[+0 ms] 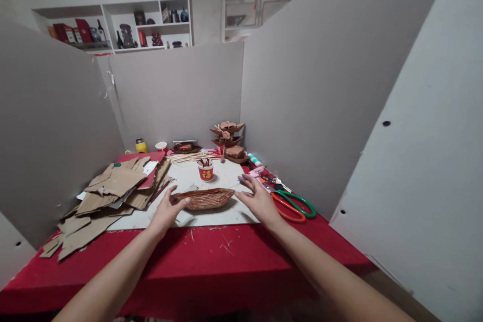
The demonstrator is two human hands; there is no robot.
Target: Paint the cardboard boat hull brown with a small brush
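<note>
Around the red-cloth worktop: tall grey partition boards stand on three sides, and bits of straw lie on the cloth at its middle.
White flat rectangular board: lies on the cloth at the centre of the worktop.
Pile of brown cardboard offcuts: at 9 o'clock from the basket, overlapping the board's left edge.
Brown woven boat-shaped basket: sits upright on the near part of the board, its length running from 9 to 3 o'clock, between the two hands.
Left hand: at the basket's 9 o'clock end. The grip is wide open with fingers spread, the thumb at the tip, nothing held.
Right hand: at the basket's 3 o'clock end. The grip is open and flat with fingers spread just beside the tip, nothing held. Whether it touches the weave I cannot tell.
Green-handled scissors and orange-handled scissors: at 3 o'clock beyond the right hand, side by side on the cloth.
Red paper cup: at 12 o'clock from the basket, on the board, with brown pieces inside.
</note>
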